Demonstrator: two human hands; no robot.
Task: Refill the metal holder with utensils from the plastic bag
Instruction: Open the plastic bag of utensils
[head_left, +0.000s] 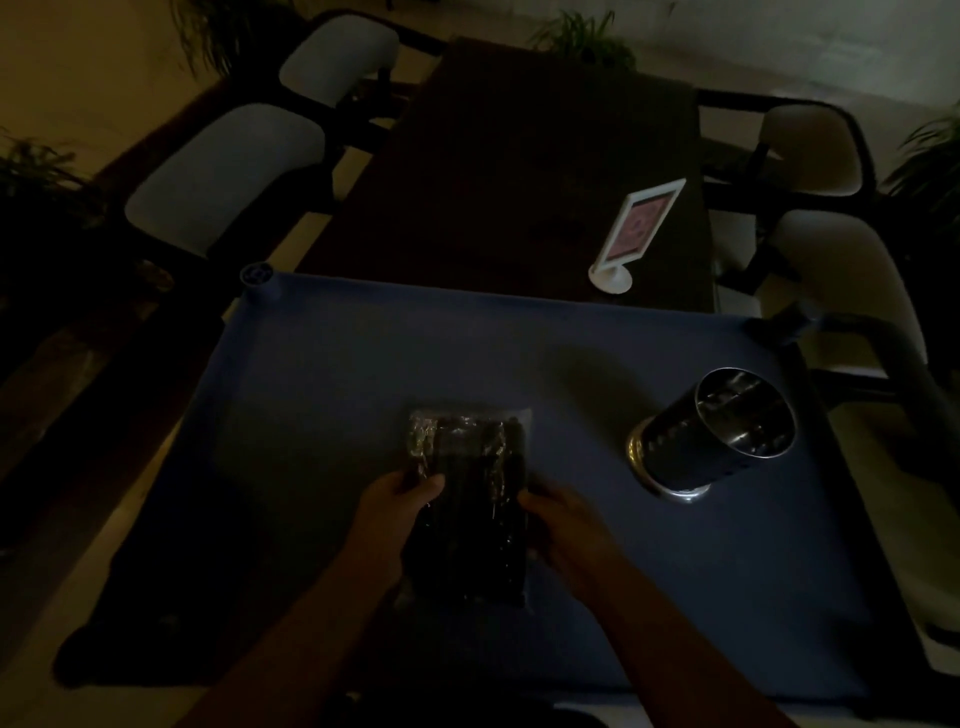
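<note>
The scene is very dim. A clear plastic bag (467, 499) packed with dark utensils lies lengthwise on the blue table (311, 374) in front of me. My left hand (400, 506) grips the bag's left edge, thumb on top. My right hand (558, 519) holds its right edge. The metal holder (711, 431), a shiny perforated cylinder, stands upright on the table to the right of the bag; what is inside it I cannot make out.
Beyond the blue table runs a long dark table (519, 182) with a white framed sign (639, 228) on a round base. Pale-cushioned chairs (228, 166) flank both sides, and potted plants (582, 36) stand around.
</note>
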